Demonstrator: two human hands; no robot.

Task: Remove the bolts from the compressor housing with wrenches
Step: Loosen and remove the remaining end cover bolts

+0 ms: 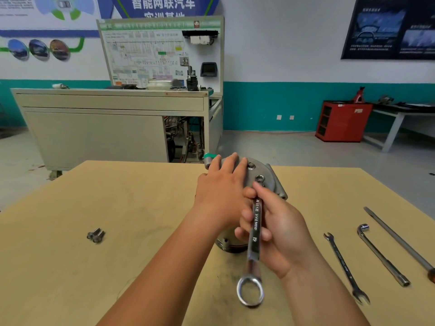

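A grey metal compressor housing (270, 178) lies on the tan table near its far edge. My left hand (223, 184) rests flat on top of it with straight fingers. My right hand (277, 229) grips the shaft of a chrome combination wrench (255, 234). The wrench's far end sits at a bolt (260, 178) on the housing's end plate, and its ring end hangs toward me. A second bolt (251, 165) shows just beyond, by my left fingertips. Two removed bolts (96, 235) lie together on the table at the left.
On the table's right side lie a smaller open-end wrench (344, 267), an L-shaped socket wrench (381, 252) and a long screwdriver (400, 241). The table (117, 196) ends just behind the housing. A grey training bench (110, 123) stands beyond it.
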